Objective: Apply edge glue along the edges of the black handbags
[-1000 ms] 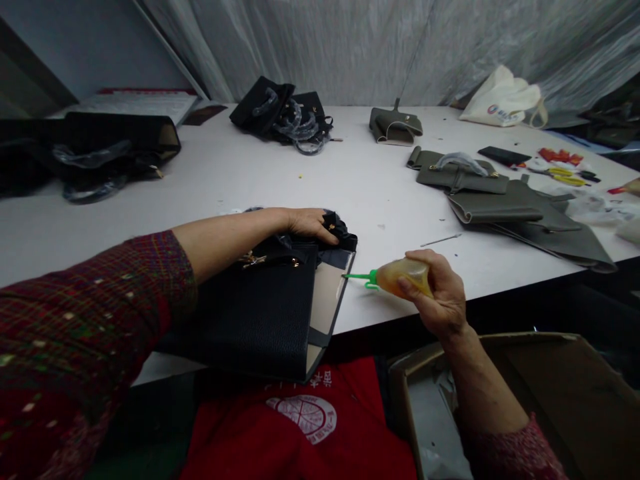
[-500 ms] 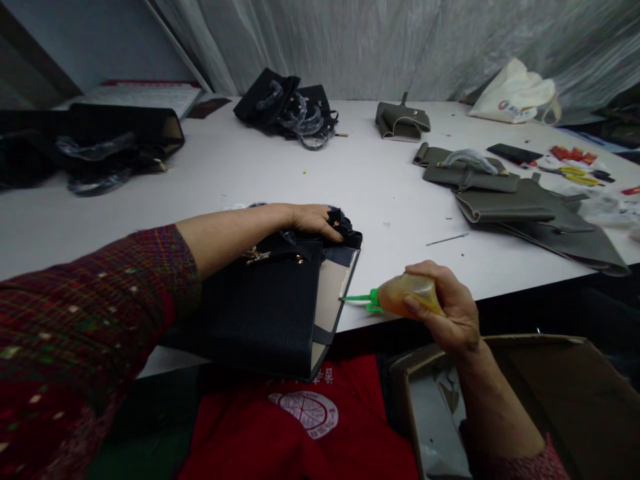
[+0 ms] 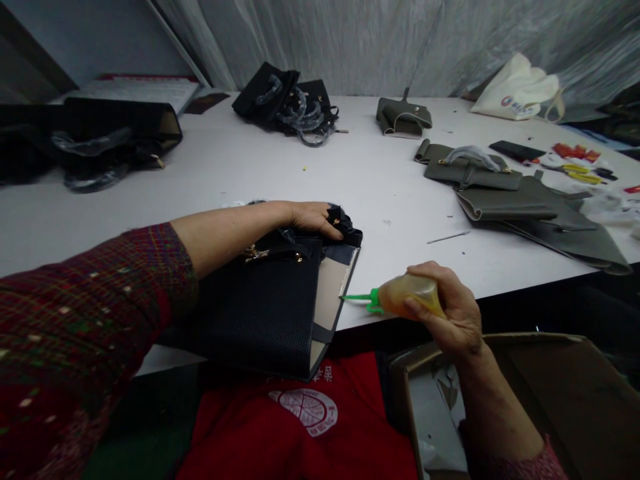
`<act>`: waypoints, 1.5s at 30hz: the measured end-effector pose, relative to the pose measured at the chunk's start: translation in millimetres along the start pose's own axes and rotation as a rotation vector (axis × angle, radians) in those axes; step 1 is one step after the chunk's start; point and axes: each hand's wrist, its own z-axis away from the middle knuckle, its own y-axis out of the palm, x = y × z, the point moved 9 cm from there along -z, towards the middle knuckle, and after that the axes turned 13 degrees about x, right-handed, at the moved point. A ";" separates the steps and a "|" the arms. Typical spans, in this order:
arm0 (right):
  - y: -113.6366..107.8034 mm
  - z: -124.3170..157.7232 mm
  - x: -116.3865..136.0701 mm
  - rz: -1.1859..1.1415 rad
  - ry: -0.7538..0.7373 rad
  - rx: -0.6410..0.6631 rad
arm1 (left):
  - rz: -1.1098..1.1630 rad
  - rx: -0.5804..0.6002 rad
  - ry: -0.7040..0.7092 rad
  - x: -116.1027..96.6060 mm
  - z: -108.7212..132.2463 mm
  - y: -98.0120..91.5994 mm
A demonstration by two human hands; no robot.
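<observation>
Clock centred on the black bag [image 3: 255, 313], 12 = far side of table. Bag lies on the white table [image 3: 380, 187], near corner overhanging the edge above the red cloth [image 3: 235, 427] at 6. On the head cam I have my left hand [image 3: 315, 217] at 1, laid over the bag's far end, thumb out; fingertips are lost in black material, so can't tell if it's pinching. My right hand [image 3: 447, 307] at 3 is wrapped round the squeeze bottle [image 3: 407, 295], green nozzle [image 3: 357, 297] pointing to 9. Tip is at the edge of the beige panel [image 3: 329, 287]; can't tell contact from hover. Around it: black bag pile [image 3: 267, 100] at 12, grey-green pieces [image 3: 507, 200] at 2, thin rod [image 3: 449, 237] nearer on that bearing, cardboard box [image 3: 406, 383] below the table edge at 4.
</observation>
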 end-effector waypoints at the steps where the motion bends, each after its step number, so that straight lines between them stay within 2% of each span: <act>1: 4.9 1.1 3.0 -0.026 0.000 0.045 | 0.005 -0.002 0.000 0.4 0.0 0.0; 3: 9.6 5.3 10.2 -0.050 -0.008 0.070 | 0.016 -0.002 0.014 0.3 -0.2 0.4; 7: 5.3 16.2 18.8 -0.001 -0.021 -0.028 | 0.027 0.012 0.054 -1.8 -0.3 1.9; 11: 14.6 18.1 19.1 -0.072 -0.041 0.073 | 0.034 0.017 0.044 -1.2 0.0 2.6; 15: 5.7 18.8 20.0 -0.061 -0.064 -0.031 | 0.037 0.007 0.060 -2.1 0.2 2.5; 19: 13.5 19.7 17.9 -0.142 -0.050 0.050 | 0.023 0.010 0.067 -2.4 1.2 3.7; 23: 7.4 26.2 16.8 -0.104 -0.035 -0.042 | 0.044 -0.006 0.033 -0.2 2.7 3.5; 26: 16.5 26.8 19.1 -0.119 -0.041 0.051 | 0.035 -0.004 0.038 -2.0 2.8 4.3; 30: 14.2 26.7 31.1 -0.054 -0.064 0.034 | 0.010 -0.004 0.041 -3.5 3.0 4.4; 34: 23.6 17.9 50.9 -0.043 -0.089 0.172 | -0.022 -0.038 0.008 -0.8 3.5 1.8; 38: 20.6 6.4 66.0 0.084 -0.089 0.176 | -0.006 -0.027 0.036 -1.3 1.2 4.0; 42: 26.9 -2.7 74.8 0.156 -0.081 0.283 | 0.005 -0.046 0.036 0.7 0.5 3.6; 45: 23.6 -5.8 79.5 0.221 -0.070 0.254 | 0.043 -0.051 0.028 2.9 1.1 3.9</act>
